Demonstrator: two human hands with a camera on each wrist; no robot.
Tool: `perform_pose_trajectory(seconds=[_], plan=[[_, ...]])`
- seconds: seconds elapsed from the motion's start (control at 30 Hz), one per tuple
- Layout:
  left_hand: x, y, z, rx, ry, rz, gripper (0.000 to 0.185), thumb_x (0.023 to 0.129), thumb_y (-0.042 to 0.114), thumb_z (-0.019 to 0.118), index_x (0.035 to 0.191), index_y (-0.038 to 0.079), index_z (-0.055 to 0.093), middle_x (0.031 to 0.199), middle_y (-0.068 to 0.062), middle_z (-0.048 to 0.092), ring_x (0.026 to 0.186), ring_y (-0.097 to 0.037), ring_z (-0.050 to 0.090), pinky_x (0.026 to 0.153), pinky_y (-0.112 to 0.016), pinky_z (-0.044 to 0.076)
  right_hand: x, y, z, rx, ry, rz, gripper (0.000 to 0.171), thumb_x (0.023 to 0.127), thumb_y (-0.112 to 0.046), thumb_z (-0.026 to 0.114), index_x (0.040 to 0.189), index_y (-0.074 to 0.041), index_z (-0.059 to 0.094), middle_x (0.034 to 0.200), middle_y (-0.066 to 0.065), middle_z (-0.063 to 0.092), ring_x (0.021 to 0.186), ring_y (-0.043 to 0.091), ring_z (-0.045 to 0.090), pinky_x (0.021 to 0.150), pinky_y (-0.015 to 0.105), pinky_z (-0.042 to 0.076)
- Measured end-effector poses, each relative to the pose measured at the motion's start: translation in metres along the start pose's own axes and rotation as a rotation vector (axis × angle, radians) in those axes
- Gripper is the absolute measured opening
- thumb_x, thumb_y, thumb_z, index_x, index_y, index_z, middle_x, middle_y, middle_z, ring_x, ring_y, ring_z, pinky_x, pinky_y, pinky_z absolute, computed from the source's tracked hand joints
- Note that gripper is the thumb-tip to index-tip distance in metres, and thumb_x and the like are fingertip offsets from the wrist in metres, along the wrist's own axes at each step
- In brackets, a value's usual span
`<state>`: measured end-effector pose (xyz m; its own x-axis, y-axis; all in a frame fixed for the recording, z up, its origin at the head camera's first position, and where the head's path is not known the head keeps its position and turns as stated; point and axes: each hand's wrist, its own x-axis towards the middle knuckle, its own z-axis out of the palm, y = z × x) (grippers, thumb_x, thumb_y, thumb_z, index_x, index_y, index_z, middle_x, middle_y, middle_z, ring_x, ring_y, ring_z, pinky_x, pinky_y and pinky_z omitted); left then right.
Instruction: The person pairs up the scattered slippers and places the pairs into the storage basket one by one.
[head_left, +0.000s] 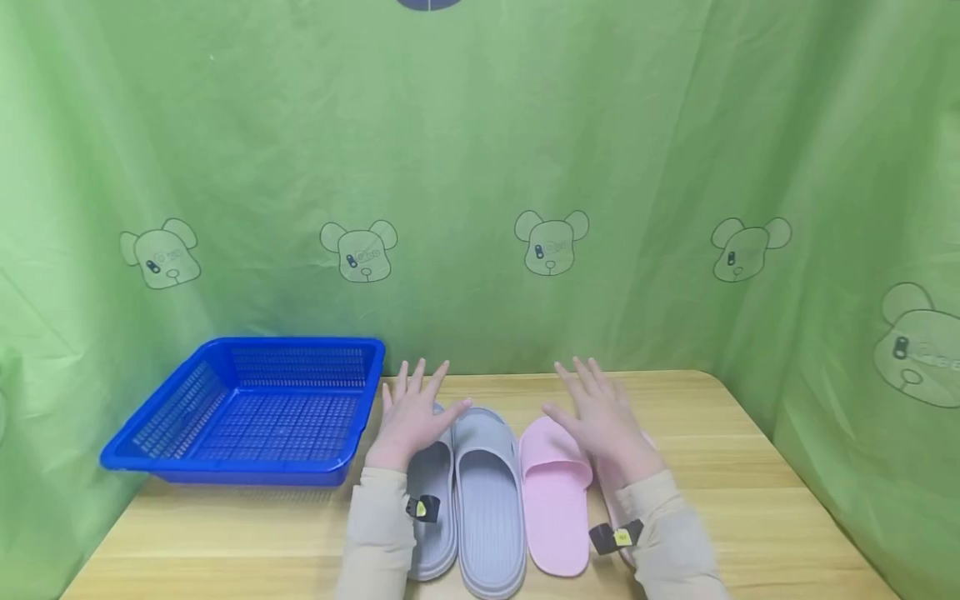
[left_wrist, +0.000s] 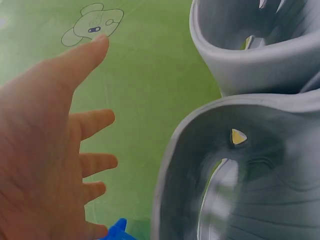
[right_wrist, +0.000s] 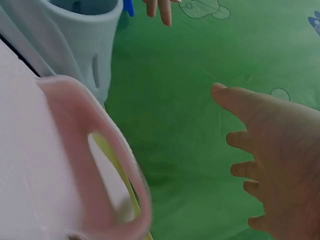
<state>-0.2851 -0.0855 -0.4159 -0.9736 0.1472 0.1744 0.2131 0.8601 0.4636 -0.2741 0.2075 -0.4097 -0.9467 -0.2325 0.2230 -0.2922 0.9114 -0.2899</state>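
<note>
Two grey slippers stand side by side on the table; the inner grey slipper (head_left: 491, 500) is in full view and the outer grey slipper (head_left: 432, 533) is partly covered by my left arm. To their right lies a pink slipper (head_left: 555, 517), and a second pink slipper (head_left: 611, 492) is mostly hidden under my right hand and sleeve. My left hand (head_left: 412, 421), fingers spread, hovers above the outer grey slipper, holding nothing. Likewise spread and without a thing in it, my right hand (head_left: 607, 425) is over the outer pink slipper. Both wrist views show straight fingers apart from the slippers.
A blue plastic basket (head_left: 258, 465) with mesh walls stands at the left of the wooden table (head_left: 750, 500), its rim close to my left hand. Green curtains (head_left: 465, 167) with bear-head prints hang behind the table and at both sides.
</note>
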Motion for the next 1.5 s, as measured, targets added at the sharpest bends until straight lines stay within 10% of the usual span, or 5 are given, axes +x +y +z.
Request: perform_pose_trajectory(seconds=[1.0,1.5], plan=[[0.000,-0.031,0.005,-0.232,-0.154,-0.009,0.079,0.086,0.058,0.061,0.150,0.018,0.038,0.156,-0.016,0.035,0.145,-0.042,0.027,0.114,-0.065,0.025,0.000,-0.056,0.050,-0.044,-0.055,-0.257,0.070,0.094,-0.058,0.049,0.148,-0.014,0.041,0.153,0.022,0.037,0.145,0.043,0.028,0.115,0.065,0.021],[-0.001,-0.036,0.007,-0.276,-0.210,-0.028,0.082,0.082,0.050,0.071,0.147,0.008,0.042,0.150,-0.018,0.043,0.142,-0.038,0.036,0.115,-0.056,0.031,-0.004,-0.063,0.061,-0.038,-0.131,-0.244,0.074,0.093,-0.063,0.045,0.150,-0.016,0.038,0.156,0.018,0.034,0.147,0.040,0.026,0.116,0.064,0.020]])
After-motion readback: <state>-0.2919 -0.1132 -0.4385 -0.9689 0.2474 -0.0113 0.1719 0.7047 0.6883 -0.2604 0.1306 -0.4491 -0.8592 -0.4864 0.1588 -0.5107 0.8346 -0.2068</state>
